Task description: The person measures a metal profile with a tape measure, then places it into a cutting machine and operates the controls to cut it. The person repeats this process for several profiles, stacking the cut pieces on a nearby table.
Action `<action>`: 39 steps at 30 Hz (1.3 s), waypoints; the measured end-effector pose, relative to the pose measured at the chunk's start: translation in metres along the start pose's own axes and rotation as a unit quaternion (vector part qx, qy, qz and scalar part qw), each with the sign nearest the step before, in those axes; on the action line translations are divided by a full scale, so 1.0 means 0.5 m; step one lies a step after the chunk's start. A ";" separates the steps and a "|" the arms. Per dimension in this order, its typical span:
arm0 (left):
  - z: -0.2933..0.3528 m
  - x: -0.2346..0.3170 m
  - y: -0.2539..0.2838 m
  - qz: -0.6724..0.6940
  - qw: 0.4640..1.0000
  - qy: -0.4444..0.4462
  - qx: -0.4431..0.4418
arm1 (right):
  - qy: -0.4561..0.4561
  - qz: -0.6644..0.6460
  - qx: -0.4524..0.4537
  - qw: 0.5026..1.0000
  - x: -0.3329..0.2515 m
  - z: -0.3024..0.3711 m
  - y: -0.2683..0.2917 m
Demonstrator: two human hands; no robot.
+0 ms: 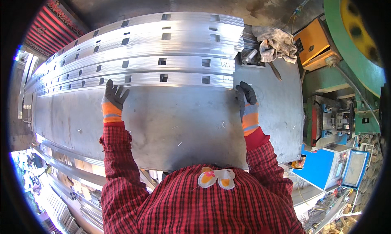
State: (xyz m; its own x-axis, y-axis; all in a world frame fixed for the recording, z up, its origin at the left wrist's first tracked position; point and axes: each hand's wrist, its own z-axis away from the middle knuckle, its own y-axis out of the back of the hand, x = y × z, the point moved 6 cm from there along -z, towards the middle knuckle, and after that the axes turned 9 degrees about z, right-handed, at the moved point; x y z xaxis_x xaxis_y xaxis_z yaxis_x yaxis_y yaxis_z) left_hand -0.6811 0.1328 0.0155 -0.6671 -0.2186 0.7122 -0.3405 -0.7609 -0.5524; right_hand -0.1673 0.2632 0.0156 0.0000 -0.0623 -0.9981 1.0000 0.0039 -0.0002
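Several long silver aluminium profiles (142, 78) with square cut-outs lie side by side on a grey metal table (175, 124). My left hand (113, 98), in a grey and orange work glove, is at the front edge of the nearest profile with its fingers spread. My right hand (247, 98), gloved the same way, is beside that profile's right end; its fingers are bent and the thumb stands apart. I see nothing held in either hand. Whether the fingertips touch the metal is hard to tell.
A crumpled grey rag (277, 44) and a brush-like tool with a wooden handle (275, 71) lie at the back right. Beyond the table's right edge stands a green machine (358, 77) with a large wheel and an orange box (311, 40). Metal pieces fill the lower left.
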 end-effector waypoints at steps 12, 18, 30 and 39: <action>-0.024 -0.016 -0.045 0.024 1.000 0.019 -0.001 | 0.089 0.261 -0.061 0.959 0.151 -0.060 -0.020; -0.040 -0.024 -0.030 0.008 1.000 0.022 0.012 | 0.080 0.178 -0.104 0.975 0.137 -0.050 -0.022; 0.022 -0.065 -0.105 0.079 0.996 -0.015 -0.027 | 0.080 0.006 -0.110 0.991 0.000 0.038 -0.014; 0.220 -0.057 0.007 0.024 0.990 -0.137 -0.029 | 0.225 0.162 -0.235 0.932 -0.059 0.242 -0.105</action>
State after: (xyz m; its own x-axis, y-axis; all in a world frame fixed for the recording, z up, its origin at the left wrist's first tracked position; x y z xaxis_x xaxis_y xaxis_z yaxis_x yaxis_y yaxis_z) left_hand -0.5904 0.0692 0.0406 -0.4815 -0.4164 0.7712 -0.3555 -0.7115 -0.6061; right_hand -0.2192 0.1440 0.0527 0.1953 0.4426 -0.8752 0.8358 0.3918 0.3847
